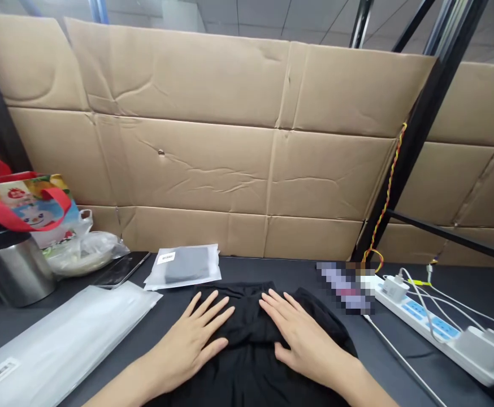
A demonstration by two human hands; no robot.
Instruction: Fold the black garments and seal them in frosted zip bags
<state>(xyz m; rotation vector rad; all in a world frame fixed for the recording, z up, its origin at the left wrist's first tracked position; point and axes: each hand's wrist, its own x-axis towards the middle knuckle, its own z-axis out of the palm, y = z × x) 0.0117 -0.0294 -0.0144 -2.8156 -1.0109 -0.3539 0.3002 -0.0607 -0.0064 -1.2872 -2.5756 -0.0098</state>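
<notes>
A black garment (pixel 247 330) lies on the dark tabletop (pixel 156 322), straight in front of the person, its near part running out of the bottom of the view and its far edge folded and rumpled. The left hand (pixel 202 328) rests palm down on its left side, fingers spread, gripping nothing. The right hand (pixel 291 328) lies flat on the right side, fingers closer together and thumb pointing inward, likewise with no grasp on the cloth. Just beyond the garment, slightly to the left, is a small translucent packet (pixel 187 271) with a white label and something dark inside. Farther left, a large frosted plastic bag (pixel 81 339) bearing a barcode label stretches toward the near corner; behind it are a dark flat device (pixel 126 268), a knotted plastic bag (pixel 90 251), a steel container (pixel 16 268) with a black top and a colourful tote (pixel 30 200) with red handles. To the right, a pixelated object (pixel 346 291) sits near a white power strip (pixel 420 316) holding plugs and cables. Creased cardboard (pixel 196 169) stands along the back, with a yellow-and-red cord (pixel 393 169) hanging beside a black post (pixel 416 141).
</notes>
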